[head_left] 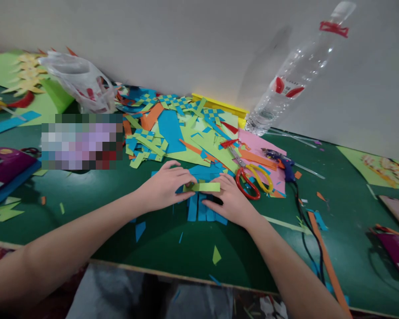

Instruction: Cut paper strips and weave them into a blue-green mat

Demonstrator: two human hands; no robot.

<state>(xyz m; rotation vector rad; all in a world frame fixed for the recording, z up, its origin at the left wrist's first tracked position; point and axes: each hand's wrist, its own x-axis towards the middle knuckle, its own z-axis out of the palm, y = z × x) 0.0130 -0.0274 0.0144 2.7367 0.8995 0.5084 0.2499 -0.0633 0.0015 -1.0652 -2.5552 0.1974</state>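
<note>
My left hand [168, 186] pinches the left end of a short light-green paper strip [208, 187] between thumb and fingers. Beneath the strip lies a sheet of blue paper [202, 212] cut into side-by-side strips that point toward me. My right hand [234, 199] rests on the blue paper, thumb and fingers apart, at the green strip's right end. Some of its fingertips are hidden behind the strip. Just right of that hand are scissors [249, 175] with one red and one yellow handle.
Woven blue-and-green paper pieces [148, 144] are heaped behind the hands. At right are a blue glue gun [288, 170] with a black cord, a tall plastic bottle [286, 84] and a phone [397, 212]. A plastic bag [81, 82] stands back left. Paper scraps dot the green table [173, 248].
</note>
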